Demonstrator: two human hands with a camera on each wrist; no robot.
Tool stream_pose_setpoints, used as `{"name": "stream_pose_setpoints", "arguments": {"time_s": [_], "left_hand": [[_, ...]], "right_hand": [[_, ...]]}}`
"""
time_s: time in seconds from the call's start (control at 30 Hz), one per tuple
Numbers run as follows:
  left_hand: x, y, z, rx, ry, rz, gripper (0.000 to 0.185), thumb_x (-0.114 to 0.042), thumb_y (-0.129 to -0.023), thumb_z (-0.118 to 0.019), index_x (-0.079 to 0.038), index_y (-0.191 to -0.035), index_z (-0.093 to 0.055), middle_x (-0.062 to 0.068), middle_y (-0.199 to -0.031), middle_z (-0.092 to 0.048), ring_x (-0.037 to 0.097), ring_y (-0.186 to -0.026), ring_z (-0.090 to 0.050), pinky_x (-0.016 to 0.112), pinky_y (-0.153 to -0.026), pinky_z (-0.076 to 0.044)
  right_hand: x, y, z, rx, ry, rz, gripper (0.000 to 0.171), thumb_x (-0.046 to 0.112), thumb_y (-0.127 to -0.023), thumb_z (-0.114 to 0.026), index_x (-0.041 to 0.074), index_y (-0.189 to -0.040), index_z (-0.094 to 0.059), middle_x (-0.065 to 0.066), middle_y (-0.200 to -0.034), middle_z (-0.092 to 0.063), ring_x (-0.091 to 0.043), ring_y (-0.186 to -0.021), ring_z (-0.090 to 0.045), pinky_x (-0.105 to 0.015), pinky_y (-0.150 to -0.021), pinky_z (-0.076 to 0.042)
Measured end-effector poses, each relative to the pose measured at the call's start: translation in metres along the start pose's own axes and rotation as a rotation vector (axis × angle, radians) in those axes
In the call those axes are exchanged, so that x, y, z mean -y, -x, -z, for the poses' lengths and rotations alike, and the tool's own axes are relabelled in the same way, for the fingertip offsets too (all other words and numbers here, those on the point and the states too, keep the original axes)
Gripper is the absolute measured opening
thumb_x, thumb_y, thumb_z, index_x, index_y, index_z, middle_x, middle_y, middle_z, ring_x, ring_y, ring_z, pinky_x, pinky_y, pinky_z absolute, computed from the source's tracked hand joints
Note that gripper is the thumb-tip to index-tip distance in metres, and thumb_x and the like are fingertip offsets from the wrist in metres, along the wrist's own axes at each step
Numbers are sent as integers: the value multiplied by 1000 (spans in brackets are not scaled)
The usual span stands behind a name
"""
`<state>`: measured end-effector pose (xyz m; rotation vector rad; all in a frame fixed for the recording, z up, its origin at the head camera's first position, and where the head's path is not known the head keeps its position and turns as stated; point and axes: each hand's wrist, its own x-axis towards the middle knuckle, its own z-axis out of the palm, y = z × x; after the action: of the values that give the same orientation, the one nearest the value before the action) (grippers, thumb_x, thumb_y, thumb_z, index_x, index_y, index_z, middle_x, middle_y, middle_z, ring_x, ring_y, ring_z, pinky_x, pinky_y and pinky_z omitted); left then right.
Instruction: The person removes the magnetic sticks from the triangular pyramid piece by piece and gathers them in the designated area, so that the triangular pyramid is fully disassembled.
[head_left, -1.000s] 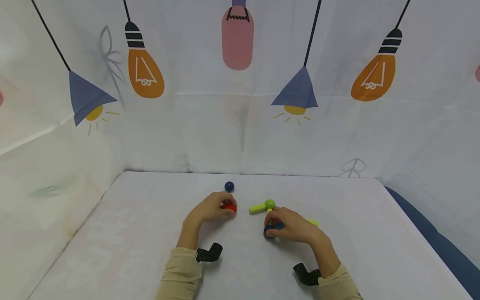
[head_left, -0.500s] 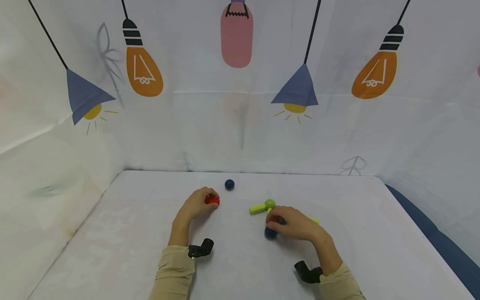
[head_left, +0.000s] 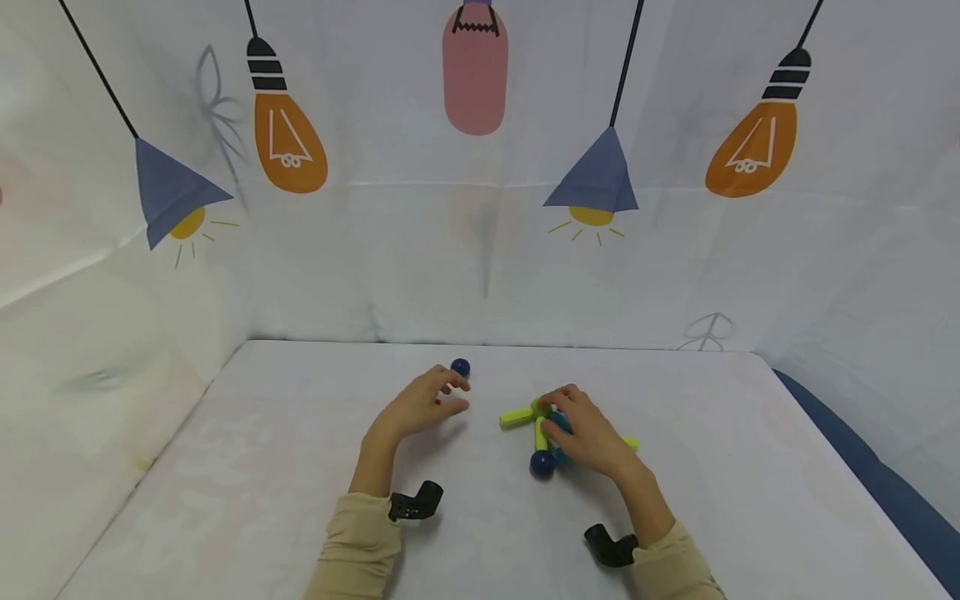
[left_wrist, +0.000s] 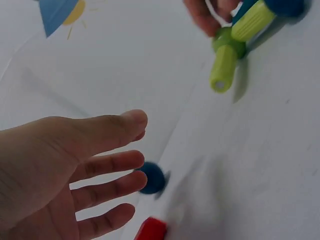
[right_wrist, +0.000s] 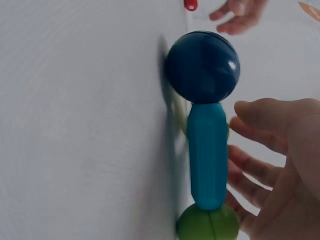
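left hand (head_left: pixel 417 407): fingers spread and relaxed, holding nothing, over red piece (left_wrist: pixel 150 230), loose blue ball (head_left: pixel 461 367) just past fingertips | right hand (head_left: pixel 583 430): fingers loosely curved at stick-and-ball assembly (right_wrist: pixel 206 145); contact unclear | assembly: lying on white surface (head_left: pixel 225 467), blue ball end (head_left: pixel 542 464) nearest person, green stick (head_left: pixel 516 414) pointing left

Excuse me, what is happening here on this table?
A person is building with toy rods and balls on a white table. The right hand touches a structure of green rods, a teal rod and a dark blue ball. The left hand, open, reaches toward a loose blue ball beside a red piece.
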<state>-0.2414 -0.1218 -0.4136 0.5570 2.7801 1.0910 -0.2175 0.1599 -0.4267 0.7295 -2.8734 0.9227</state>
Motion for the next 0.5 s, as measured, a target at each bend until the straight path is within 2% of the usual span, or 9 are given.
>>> {"name": "stream_pose_setpoints", "arguments": {"time_s": [0.17,0.3,0.4,0.5], "left_hand": [[-28,-12,-40,63,-83,-83,33,-32,-90,-63,-15,-119,-59,2,-114,-61,18,-103,-58,34,-83,-49],[-41,-18,-69,75,-125,-102,32,-31,-88,-66,-16,-114,-58,-1,-101,-60,10,-87,-57,24,-73,-47],[-45,-20,-79,48,-109,-89,28,-24,-85,-70,-14,-107,-57,-2,-88,-57,8,-76,-50,20,-67,-43],[-45,-20,-80,40,-49,-67,27,-20,-83,-72,-11,-104,-58,-2,-84,-57,8,-74,-49,19,-67,-42]], "right_hand": [[-5,0,-3,51,-23,-64,41,21,-94,-58,11,-133,-49,-10,-124,-54,-25,-110,-55,-50,-92,-45],[-8,0,-5,77,-72,-38,36,16,-94,-57,12,-130,-51,-6,-118,-57,-21,-103,-57,-45,-88,-48],[-9,-2,-5,79,-87,3,32,13,-94,-56,12,-126,-52,-4,-116,-58,-19,-101,-58,-41,-86,-49],[-9,-2,-5,83,-89,7,31,11,-94,-55,11,-125,-53,-3,-116,-59,-19,-100,-59,-40,-87,-49]]}}
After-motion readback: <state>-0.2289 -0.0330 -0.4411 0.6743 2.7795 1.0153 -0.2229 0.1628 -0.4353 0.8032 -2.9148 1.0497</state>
